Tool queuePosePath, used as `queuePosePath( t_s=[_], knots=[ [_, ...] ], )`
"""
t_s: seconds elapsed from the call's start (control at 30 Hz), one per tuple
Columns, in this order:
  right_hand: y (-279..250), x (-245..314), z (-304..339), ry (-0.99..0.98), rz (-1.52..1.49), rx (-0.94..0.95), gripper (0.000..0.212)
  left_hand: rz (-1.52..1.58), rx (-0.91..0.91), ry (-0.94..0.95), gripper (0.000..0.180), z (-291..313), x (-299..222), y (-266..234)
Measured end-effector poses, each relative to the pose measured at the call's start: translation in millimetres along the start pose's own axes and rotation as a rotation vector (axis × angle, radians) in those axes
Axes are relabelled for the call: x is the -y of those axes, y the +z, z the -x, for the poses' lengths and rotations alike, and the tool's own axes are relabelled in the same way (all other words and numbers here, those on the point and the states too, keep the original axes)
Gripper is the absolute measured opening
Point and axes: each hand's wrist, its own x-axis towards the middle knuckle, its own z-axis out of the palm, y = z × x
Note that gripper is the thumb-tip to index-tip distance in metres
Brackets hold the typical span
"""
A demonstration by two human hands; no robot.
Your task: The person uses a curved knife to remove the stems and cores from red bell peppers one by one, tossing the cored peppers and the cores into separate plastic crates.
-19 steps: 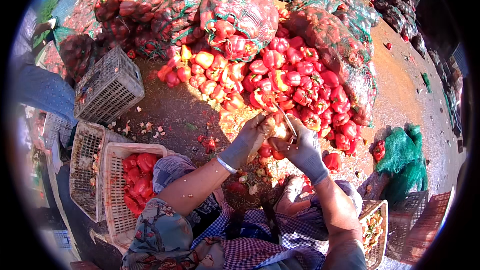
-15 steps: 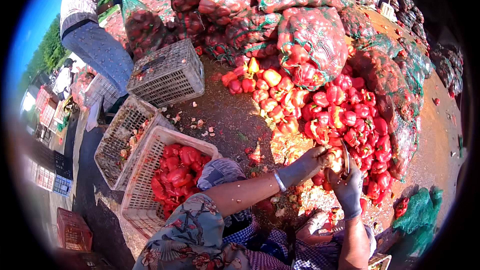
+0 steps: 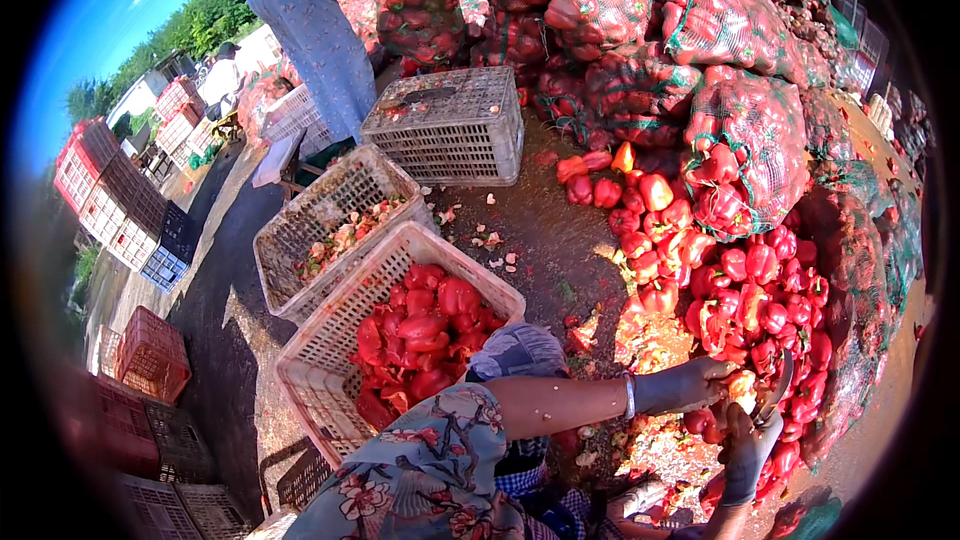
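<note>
In the head view, a pale pepper piece (image 3: pixel 741 390) is pinched by the left hand (image 3: pixel 690 387) near the red pepper heap (image 3: pixel 765 285), and a knife (image 3: pixel 784 376) is gripped in the right hand (image 3: pixel 750 450). Short strokes, angled clear of the left hand, are advised.

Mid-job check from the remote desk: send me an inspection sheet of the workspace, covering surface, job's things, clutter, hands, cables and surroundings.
Surface: ground dark and stained, partly sunlit.
Job's things: pepper pile by the hands; knife; pale piece between the hands, kind unclear; front crate holding red peppers.
Clutter: scraps on the ground; more in the rear crate.
Left hand: gloved, fingers on the pale piece.
Right hand: gloved, gripping the knife.
Cables: nothing seen.
Surroundings: co-worker standing left of a grey crate; mesh sacks beyond the pile; stacked crates at far left.
</note>
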Motion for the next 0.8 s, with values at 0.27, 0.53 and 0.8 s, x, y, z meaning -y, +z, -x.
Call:
queuePosePath(
  t_s=[0.27,0.53,0.8],
  knots=[
    [4,-42,-14,-0.533,0.818,-0.170,0.050,-0.179,-0.275,0.102,0.012,-5,15,11],
    [17,-17,-10,-0.428,0.263,-0.041,0.047,-0.161,-0.177,0.125,0.027,1,3,2],
    [17,-33,-9,-0.521,0.485,-0.266,0.047,-0.148,-0.192,0.018,0.037,-6,-4,5]
  ],
)
